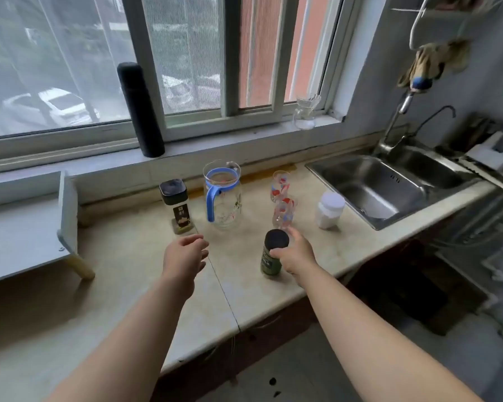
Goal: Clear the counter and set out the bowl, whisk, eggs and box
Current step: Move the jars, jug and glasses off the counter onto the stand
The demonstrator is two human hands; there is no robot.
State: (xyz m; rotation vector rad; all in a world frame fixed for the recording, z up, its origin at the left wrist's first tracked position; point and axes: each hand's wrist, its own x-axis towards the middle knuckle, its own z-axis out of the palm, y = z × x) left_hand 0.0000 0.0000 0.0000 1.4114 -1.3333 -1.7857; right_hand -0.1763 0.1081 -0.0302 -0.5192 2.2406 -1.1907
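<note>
My right hand (295, 255) is shut on a green jar with a black lid (272, 253), standing near the counter's front edge. My left hand (185, 256) hovers open over the beige counter (128, 256), just in front of a square spice jar with a dark cap (176, 206). Behind them stand a glass pitcher with a blue handle (222, 195), two printed drinking glasses (282, 198) and a small white jar (330, 208). No bowl, whisk, eggs or box is in view.
A steel sink (389, 184) with a tap lies at the right. A low white shelf (26, 227) stands on the counter's left end. On the windowsill are a tall black flask (141, 110) and a clear glass vessel (305, 113).
</note>
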